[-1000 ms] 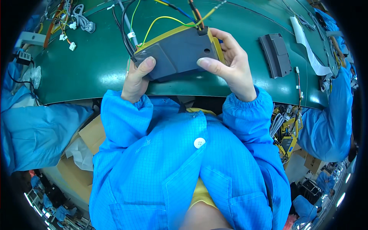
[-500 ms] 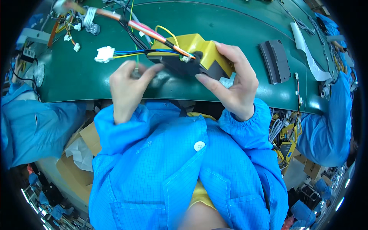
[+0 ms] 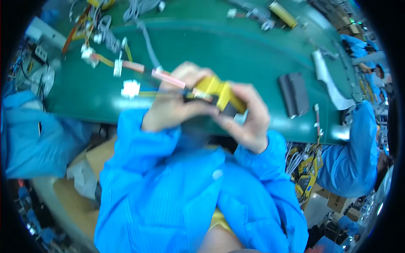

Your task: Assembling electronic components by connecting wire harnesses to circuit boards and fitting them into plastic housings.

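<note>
Between my two hands is a yellow and dark-grey plastic housing [image 3: 216, 89], held above the near part of the green bench. My left hand [image 3: 177, 99] wraps round its left side, with the thumb along the front. On the right side, my right hand [image 3: 249, 116] grips it between thumb and fingers. A wire bundle [image 3: 164, 78] in pink, orange and black runs from the housing to the upper left. A white connector [image 3: 130, 89] on thin wires sticks out left of my left hand. Motion blur smears the hands and the housing, and my left hand hides part of it.
A dark-grey plastic cover [image 3: 294, 93] lies right on the green bench [image 3: 236, 46], near a curled white strip [image 3: 329, 82]. Cables with white connectors [image 3: 105, 36] lie at the upper left. Co-workers in blue sit at the left [image 3: 42, 139] and right [image 3: 352, 160].
My left hand, apart from the housing before, has moved right and up and now holds its left side. The housing is turned and lower. The whole view has shifted slightly.
</note>
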The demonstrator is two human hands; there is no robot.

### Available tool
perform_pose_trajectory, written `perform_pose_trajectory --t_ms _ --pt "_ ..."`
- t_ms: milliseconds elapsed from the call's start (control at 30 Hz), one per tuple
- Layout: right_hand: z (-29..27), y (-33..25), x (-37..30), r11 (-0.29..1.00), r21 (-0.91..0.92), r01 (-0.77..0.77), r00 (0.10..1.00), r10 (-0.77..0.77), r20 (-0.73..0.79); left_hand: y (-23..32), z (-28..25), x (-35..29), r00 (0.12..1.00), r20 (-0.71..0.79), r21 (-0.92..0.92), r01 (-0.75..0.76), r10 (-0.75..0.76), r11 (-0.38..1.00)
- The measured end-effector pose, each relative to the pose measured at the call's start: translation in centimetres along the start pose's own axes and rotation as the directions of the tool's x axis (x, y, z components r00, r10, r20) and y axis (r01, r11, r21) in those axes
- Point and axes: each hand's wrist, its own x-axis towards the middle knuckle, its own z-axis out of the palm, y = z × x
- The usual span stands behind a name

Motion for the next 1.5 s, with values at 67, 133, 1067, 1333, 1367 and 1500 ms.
perform_pose_trajectory --t_ms 67,133,1067,1333,1367,1500 --pt "0.5 1.0 -0.2 0.994 0.098 -0.049 0.999 0.049 0.005 0.3 -0.2 0.3 0.999 -0.022 0.083 -0.031 0.033 0.996" --pt "1.2 1.2 0.0 0.981 0.154 -0.118 0.993 0.12 -0.008 0.1 -0.6 0.3 0.999 -0.031 0.105 0.039 -0.036 0.994" --pt "1.2 12.7 -0.5 0.796 0.381 -0.47 0.863 0.505 0.007 -1.6 -1.4 0.0 0.999 0.029 0.213 -0.036 0.03 0.976" --pt "-4.9 8.3 -1.6 0.77 -0.618 -0.158 0.887 -0.165 -0.432 0.2 -7.5 -18.9 0.723 -0.357 -0.318 0.5 -0.591 0.805" --pt "-7.4 8.3 -2.1 0.684 -0.681 -0.262 0.876 -0.127 -0.466 0.1 -7.2 -18.0 0.761 -0.322 -0.319 0.473 -0.564 0.821" --pt "-15.5 12.1 -6.0 0.369 -0.82 -0.436 0.898 0.235 -0.372 0.0 -4.2 -12.3 0.813 -0.203 -0.348 0.461 -0.546 0.816"
